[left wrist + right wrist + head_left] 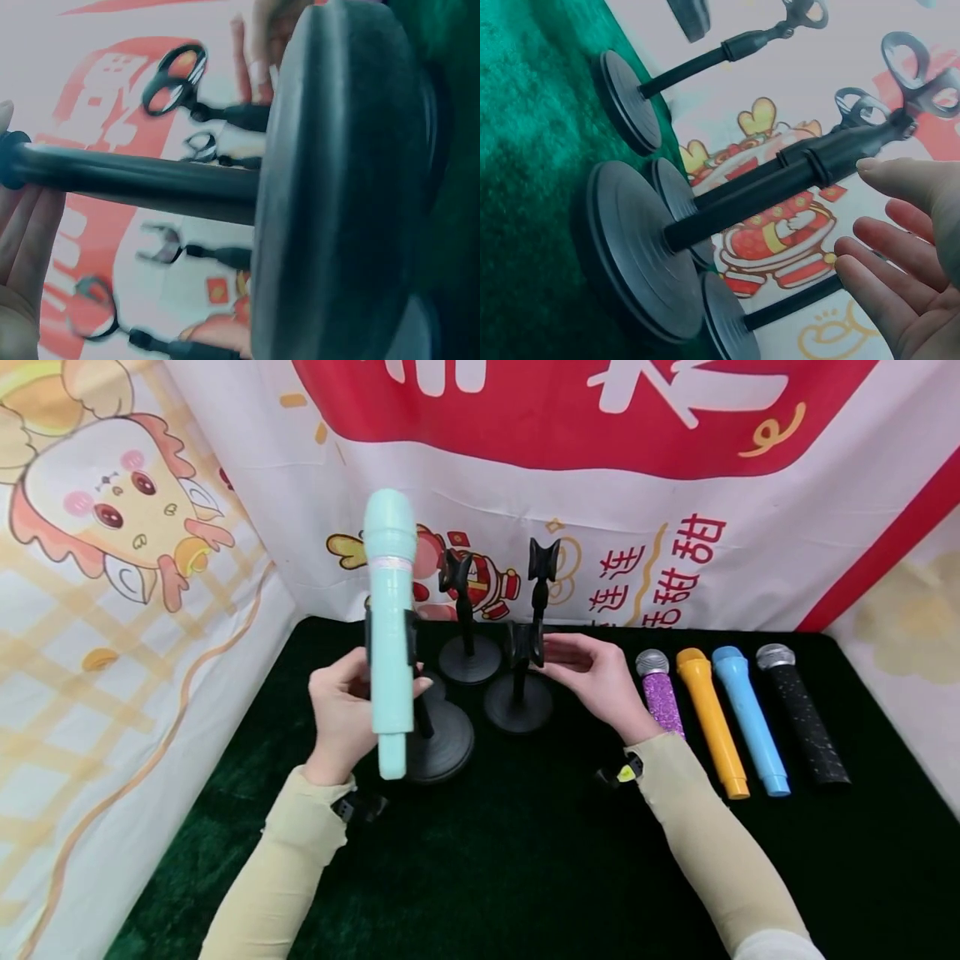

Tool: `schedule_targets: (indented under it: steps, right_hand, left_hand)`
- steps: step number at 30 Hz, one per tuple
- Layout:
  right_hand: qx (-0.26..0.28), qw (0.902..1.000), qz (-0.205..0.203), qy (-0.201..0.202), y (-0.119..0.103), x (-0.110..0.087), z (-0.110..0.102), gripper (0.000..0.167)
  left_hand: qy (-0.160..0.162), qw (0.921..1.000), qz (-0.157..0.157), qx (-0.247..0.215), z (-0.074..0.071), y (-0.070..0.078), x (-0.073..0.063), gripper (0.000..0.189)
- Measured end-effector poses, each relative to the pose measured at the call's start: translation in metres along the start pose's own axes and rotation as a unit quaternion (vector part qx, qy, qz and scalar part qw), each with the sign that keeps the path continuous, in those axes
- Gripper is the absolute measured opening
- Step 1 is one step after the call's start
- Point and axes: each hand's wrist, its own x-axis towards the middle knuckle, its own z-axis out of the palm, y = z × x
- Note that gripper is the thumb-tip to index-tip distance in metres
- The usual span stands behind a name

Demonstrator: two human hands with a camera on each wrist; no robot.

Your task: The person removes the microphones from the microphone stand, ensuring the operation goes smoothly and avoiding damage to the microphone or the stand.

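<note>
My left hand (337,710) grips a black desktop microphone stand (150,184) near the top of its pole. A mint-green microphone (392,652) sits upright in that stand's clip, head up. The round base (442,743) is below the hand and looms large in the left wrist view. On the other side, my right hand (596,681) is beside the clip of a front black stand (517,702). In the right wrist view its thumb (896,176) comes right at that stand's upper tube, while the other fingers are loosely spread.
Two more black stands with bare clips, one at back left (470,660) and one at back right (540,585), are before the printed backdrop (525,510). At right lie a purple glitter microphone (660,693), an orange one (712,722), a blue one (752,718) and a black one (802,714).
</note>
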Motion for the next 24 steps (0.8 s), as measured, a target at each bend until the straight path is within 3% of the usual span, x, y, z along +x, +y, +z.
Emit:
schedule_targets:
  steps: [11, 17, 24]
  right_hand:
    - [-0.003, 0.999, 0.026, 0.037, -0.001, -0.008, -0.02, 0.04]
    - [-0.018, 0.9982, 0.047, 0.033, -0.015, -0.013, -0.025, 0.041]
    - [-0.032, 0.9972, 0.06, 0.03, -0.039, -0.02, -0.027, 0.04]
  left_hand:
    - [-0.063, 0.998, -0.004, 0.01, 0.053, -0.006, -0.022, 0.026]
    - [-0.098, 0.9945, -0.001, -0.036, 0.082, -0.001, -0.03, 0.031]
    - [-0.117, 0.9895, 0.021, -0.083, 0.115, -0.003, -0.04, 0.028]
